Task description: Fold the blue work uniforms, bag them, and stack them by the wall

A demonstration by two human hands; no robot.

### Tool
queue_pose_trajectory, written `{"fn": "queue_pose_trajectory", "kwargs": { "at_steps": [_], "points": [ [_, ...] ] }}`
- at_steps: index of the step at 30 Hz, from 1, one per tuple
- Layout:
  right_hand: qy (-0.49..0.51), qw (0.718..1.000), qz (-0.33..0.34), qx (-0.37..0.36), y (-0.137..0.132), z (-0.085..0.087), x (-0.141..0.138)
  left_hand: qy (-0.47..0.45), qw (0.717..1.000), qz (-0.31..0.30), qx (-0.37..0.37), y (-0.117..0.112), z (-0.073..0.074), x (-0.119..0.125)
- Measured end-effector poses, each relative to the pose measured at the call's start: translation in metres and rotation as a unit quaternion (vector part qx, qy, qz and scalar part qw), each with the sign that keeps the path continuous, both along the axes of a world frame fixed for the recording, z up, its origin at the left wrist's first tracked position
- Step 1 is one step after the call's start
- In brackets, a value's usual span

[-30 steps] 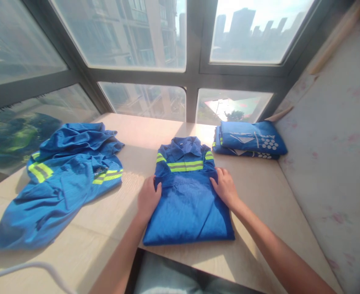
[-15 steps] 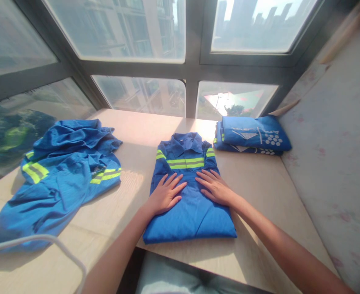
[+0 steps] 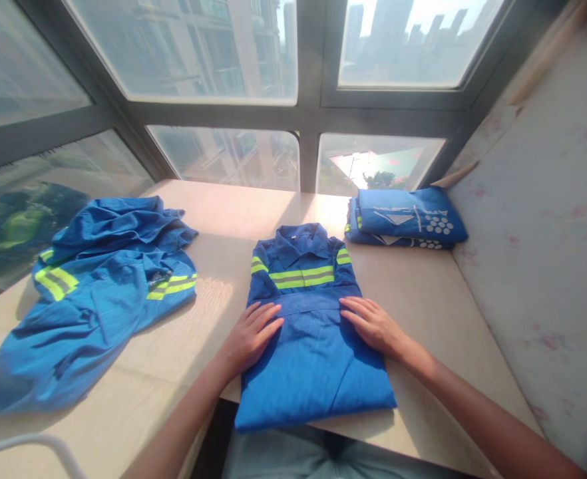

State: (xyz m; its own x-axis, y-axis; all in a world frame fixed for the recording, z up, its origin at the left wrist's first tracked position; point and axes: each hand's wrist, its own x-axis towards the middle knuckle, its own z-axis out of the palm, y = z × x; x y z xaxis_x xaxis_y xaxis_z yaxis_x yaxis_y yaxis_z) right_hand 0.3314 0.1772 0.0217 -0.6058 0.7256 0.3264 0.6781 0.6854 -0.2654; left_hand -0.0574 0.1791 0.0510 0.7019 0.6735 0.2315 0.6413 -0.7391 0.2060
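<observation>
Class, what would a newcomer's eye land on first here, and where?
A folded blue work shirt with yellow reflective stripes lies at the near edge of the table, left hand and right hand flat on it. Crumpled matching garments sprawl left; a neat folded stack sits far right.

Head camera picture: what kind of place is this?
Probably a high-rise flat's window nook: large grey-framed windows show towers, beside a pale wooden tabletop and a floral fabric mattress.
</observation>
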Motion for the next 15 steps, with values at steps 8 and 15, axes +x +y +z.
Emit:
{"fn": "queue_pose_trajectory", "kwargs": {
  "at_steps": [8,15],
  "points": [
    [-0.069,0.996,0.024,-0.047,-0.022,0.015,0.031,0.039,0.998,0.006,-0.039,-0.015,-0.004,-0.032],
    [-0.056,0.992,0.099,-0.061,-0.069,0.025,0.048,0.121,0.983,-0.077,-0.113,-0.055,0.029,-0.042]
  ]
}}
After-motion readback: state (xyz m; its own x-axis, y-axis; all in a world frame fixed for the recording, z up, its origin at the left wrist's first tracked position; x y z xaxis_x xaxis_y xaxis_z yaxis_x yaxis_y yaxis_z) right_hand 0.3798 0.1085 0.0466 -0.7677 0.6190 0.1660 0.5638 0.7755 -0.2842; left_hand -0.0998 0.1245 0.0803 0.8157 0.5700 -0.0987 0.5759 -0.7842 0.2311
